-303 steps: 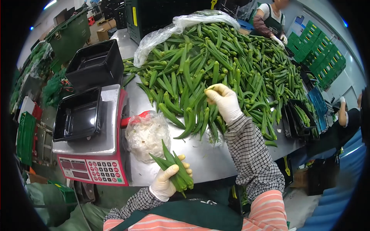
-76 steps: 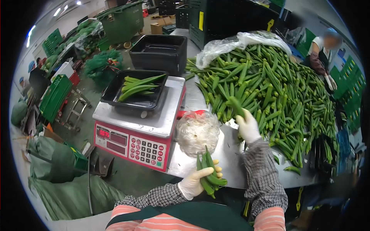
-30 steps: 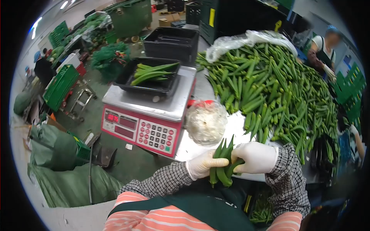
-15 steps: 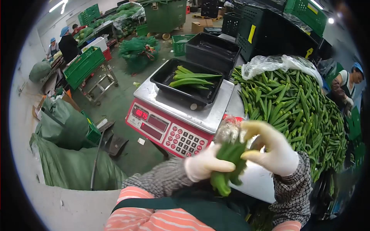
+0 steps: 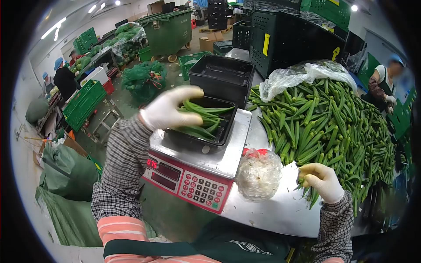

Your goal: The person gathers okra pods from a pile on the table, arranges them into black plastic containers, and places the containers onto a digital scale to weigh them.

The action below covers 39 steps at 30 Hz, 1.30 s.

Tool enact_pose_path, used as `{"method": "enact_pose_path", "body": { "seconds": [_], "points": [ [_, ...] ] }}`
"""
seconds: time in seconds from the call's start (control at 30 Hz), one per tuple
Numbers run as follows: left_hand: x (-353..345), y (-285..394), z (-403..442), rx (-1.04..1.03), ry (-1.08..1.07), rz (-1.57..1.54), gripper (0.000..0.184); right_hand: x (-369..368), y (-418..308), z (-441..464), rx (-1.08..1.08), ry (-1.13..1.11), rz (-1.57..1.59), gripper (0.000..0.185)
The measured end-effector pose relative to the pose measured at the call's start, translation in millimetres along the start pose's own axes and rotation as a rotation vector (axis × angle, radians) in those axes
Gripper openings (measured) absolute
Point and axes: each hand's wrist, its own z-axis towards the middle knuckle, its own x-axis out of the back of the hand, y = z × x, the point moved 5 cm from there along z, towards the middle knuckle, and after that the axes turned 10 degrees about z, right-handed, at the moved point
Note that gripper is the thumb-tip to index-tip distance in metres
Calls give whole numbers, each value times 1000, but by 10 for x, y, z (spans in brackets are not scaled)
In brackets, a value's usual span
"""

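Observation:
My left hand [image 5: 173, 109], in a white glove, reaches over the black tray [image 5: 231, 120] on the scale. Its thumb and fingers are spread around green okra pods [image 5: 212, 113] lying in the tray. The digital scale [image 5: 193, 182] has a red front, a keypad and a partly covered lit readout. At the near edge of the okra pile [image 5: 324, 118], my right hand [image 5: 322, 180], also gloved, pinches a small green okra end [image 5: 301, 180], mostly hidden by the fingers. Between the scale and that hand sits a crumpled ball of clear plastic [image 5: 259, 176].
More black trays [image 5: 223, 72] stand behind the scale. Clear plastic sheet [image 5: 309, 79] covers the pile's back. A black crate [image 5: 294, 44] stands beyond it. One co-worker [image 5: 383, 85] is at right; others are far left. Green sacks [image 5: 66, 175] lie at left.
My left hand has carried the okra bunch from in front of me into the tray and spread its fingers. My right hand has moved down and right to the pile's edge. The view has shifted.

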Motion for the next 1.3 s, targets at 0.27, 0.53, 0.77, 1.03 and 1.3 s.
{"method": "enact_pose_path", "body": {
  "seconds": [0.27,0.53,0.77,1.03,1.3],
  "points": [
    [767,-346,-172,192,256,65,44,97,169,116,-23,28,-57,28],
    [384,-322,-208,195,104,134,35,-156,241,237,-79,-93,-78,30],
    [-15,-280,-4,72,1,118,32,-136,314,175,-106,-81,-123,29],
    [-53,-191,175,10,92,93,33,-544,36,369,48,-188,-294,29],
    [278,-209,318,103,198,93,28,-1484,-495,1269,124,-167,-442,54]
  ]
}}
